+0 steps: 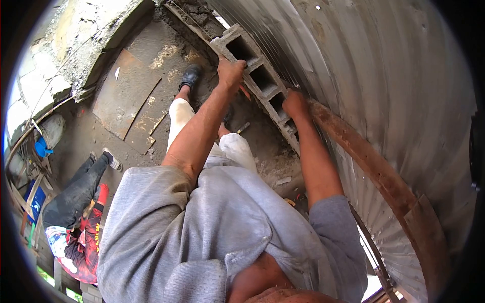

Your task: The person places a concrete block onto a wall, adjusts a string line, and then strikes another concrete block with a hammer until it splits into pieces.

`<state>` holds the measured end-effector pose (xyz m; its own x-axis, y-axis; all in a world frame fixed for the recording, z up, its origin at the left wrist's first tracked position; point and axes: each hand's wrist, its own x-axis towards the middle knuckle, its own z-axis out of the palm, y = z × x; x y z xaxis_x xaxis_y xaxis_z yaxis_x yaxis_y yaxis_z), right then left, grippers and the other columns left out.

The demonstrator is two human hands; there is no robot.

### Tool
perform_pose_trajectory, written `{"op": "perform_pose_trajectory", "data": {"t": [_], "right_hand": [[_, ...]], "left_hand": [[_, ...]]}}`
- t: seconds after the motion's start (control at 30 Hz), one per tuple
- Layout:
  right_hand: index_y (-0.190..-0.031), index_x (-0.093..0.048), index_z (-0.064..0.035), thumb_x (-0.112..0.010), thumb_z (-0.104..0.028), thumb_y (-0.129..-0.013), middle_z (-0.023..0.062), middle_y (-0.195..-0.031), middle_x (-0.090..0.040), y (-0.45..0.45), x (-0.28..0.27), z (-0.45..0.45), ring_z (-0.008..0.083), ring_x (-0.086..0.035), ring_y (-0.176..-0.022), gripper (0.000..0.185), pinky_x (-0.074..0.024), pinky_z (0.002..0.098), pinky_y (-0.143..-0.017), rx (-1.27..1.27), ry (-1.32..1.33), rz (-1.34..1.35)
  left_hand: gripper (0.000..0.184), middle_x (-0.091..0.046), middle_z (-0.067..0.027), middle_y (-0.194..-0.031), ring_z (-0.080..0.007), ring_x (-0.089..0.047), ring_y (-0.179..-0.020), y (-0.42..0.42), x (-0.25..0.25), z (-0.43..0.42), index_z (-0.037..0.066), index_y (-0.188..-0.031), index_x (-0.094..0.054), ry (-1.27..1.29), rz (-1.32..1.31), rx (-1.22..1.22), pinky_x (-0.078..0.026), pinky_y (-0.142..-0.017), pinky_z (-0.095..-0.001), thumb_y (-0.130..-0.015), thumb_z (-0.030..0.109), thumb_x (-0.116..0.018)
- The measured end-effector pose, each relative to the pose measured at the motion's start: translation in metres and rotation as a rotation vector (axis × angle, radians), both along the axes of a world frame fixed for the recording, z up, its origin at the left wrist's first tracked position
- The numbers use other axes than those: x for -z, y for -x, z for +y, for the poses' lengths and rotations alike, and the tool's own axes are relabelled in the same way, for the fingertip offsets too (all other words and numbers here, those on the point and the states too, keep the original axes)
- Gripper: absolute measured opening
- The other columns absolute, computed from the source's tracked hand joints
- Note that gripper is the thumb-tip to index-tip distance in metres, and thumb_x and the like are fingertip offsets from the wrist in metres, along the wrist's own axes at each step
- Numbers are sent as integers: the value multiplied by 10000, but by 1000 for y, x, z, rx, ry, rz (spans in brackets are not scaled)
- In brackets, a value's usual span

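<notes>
A grey hollow concrete block with a row of open cells slants across the upper middle of the head view, beside the corrugated metal sheet. My left hand grips its near side close to the upper end, fingers curled over the edge by a cell. Lower along the block, my right hand is closed on the side facing the metal sheet. My fingertips are partly hidden at both grips. The block's lower end passes behind my right forearm, so I cannot tell whether a second block adjoins it.
Corrugated metal sheeting rises on the right, with a curved wooden plank along it. Flat boards lie on the muddy ground to the left. Another person in a red and black top is at lower left, near a blue object.
</notes>
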<state>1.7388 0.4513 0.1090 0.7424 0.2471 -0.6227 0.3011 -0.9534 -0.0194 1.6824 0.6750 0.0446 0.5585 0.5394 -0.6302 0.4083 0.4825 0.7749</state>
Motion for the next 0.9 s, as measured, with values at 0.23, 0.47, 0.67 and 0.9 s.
{"op": "perform_pose_trajectory", "data": {"t": [0.23,0.47,0.67,0.9], "right_hand": [[-1073,-640,-22,-592,-102,-807,229,-1098,-641,-9,2,-1,377,-599,-1074,282,-492,458,-894,21,130,109],[-1136,-624,-53,-688,-176,-769,199,-1122,-642,-16,-19,-1,367,-595,-1082,393,-482,451,-915,8,35,139],[-1067,-668,-59,-652,-132,-769,203,-1085,-655,-18,3,-12,375,-617,-1037,307,-497,451,-891,-61,-21,121],[-912,-721,-16,-638,-98,-773,220,-1031,-668,-19,15,-10,377,-641,-993,181,-519,441,-855,-94,81,119]], "left_hand": [[534,-592,-119,-1036,-269,-641,-860,-2,19,-2,42,-1223,-445,58,-38,-4,-582,-607,-438,-736,70,-662],[771,-498,-201,-1277,-364,-533,-1160,1,-40,14,26,-1317,-348,325,35,80,-481,-887,-552,-763,340,-784],[758,-511,-212,-1232,-345,-570,-1082,6,-33,10,-20,-1303,-377,298,114,175,-559,-744,-463,-763,320,-786],[461,-562,-173,-1115,-256,-604,-961,6,-24,5,-40,-1109,-543,383,-86,147,-577,-623,-392,-798,219,-762]]}}
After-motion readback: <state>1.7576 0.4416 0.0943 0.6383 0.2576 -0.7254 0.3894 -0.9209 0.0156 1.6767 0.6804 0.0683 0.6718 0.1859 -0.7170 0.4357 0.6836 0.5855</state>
